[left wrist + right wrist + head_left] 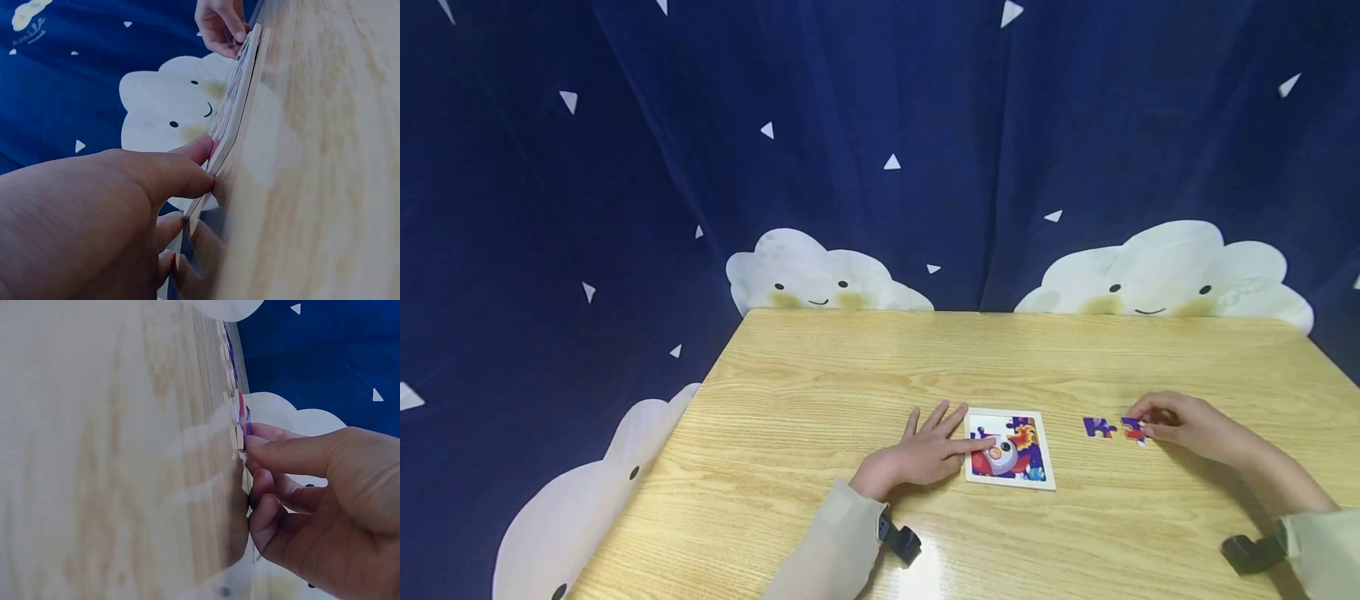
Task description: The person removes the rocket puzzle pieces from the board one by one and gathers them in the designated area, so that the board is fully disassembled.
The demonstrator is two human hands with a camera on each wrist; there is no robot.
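Observation:
A square jigsaw puzzle in a white tray [1011, 483] lies on the table, showing a colourful picture. My left hand [921, 457] rests at its left side with fingers spread, and the index finger lies across the picture. In the left wrist view, the thumb of my left hand [106, 206] touches the tray's edge. To the right of the tray, my right hand [1191, 427] pinches a purple and red puzzle piece [1132, 427] at table level. Just left of that is a purple puzzle piece [1097, 427]. My right hand [331, 487] has its thumb and index finger at the piece.
The wooden table [820, 367] runs back to a dark blue curtain [865, 83] with white triangles and smiling clouds. Each wrist carries a black strap device, the left one [901, 542] and the right one [1253, 553].

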